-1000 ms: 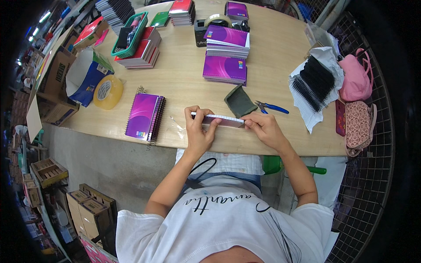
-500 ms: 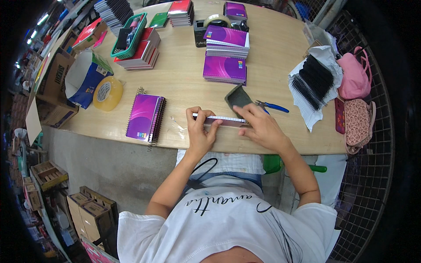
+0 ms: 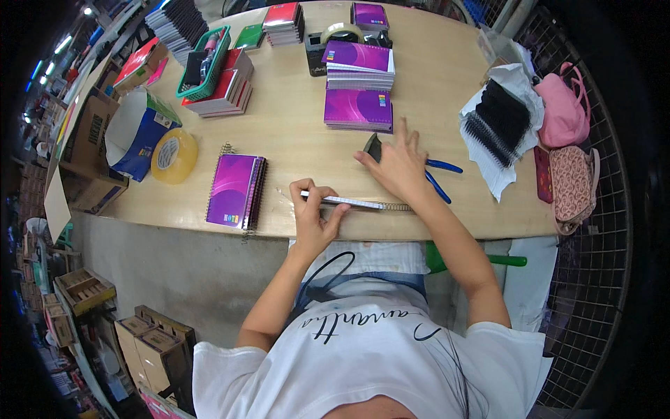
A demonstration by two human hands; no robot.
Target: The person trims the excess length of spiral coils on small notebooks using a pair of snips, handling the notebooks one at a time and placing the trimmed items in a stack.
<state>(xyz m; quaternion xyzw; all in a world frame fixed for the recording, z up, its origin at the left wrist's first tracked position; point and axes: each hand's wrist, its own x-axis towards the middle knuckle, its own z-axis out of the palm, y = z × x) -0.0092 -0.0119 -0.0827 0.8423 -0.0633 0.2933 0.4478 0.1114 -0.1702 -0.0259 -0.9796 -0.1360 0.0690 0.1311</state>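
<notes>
Left hand [image 3: 313, 218] pinches notebook [image 3: 363, 204] edge-on, centre of frame, above desk [image 3: 279, 140] edge; wire coil [image 3: 398, 207] juts rightward. Right hand [image 3: 403, 167] open, fingers spread beside blue-handled pliers [image 3: 441, 166]. Advisable: firm pinch, coil held straight, right forearm clear of wire.

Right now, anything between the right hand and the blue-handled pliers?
Nothing visible. The right hand overlaps the blue-handled pliers in view, hiding their head; both handles show clear. The dark green piece of material is on the thumb side, away from them.
</notes>
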